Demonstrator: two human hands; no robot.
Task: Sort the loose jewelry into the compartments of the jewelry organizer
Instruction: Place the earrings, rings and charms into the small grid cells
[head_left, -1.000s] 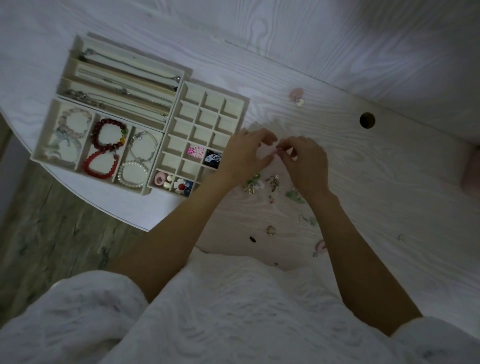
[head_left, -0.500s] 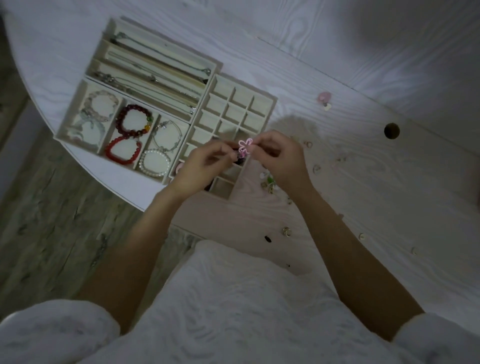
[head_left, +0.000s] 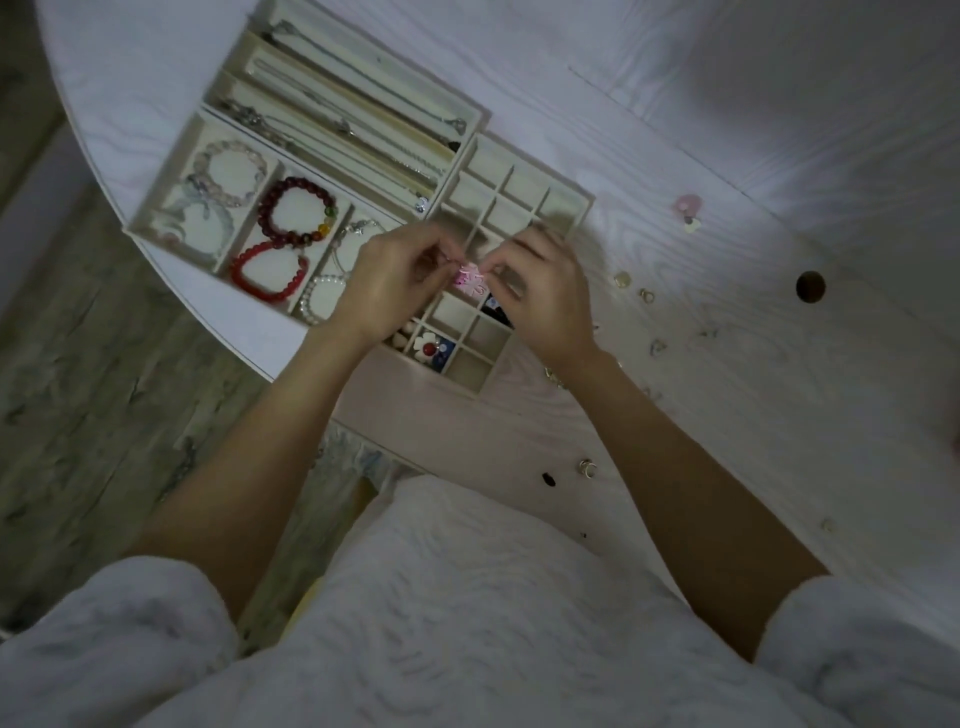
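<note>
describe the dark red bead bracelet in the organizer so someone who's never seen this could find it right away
Start at the cream jewelry organizer on the table's left side. In its row of bracelet compartments, take the middle one. The dark red bead bracelet lies at the far end, the only one with yellow and green beads, unlike the bright red bracelet beside it.

Single head cam, wide-angle, looks steeply down from close above at counter (head_left: 675, 130) edge, forearms and floor.

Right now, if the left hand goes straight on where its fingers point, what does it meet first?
Probably the pink flower piece that both hands pinch, then the right hand just beyond. The left hand points right across the grid tray; depth is unclear.
</note>
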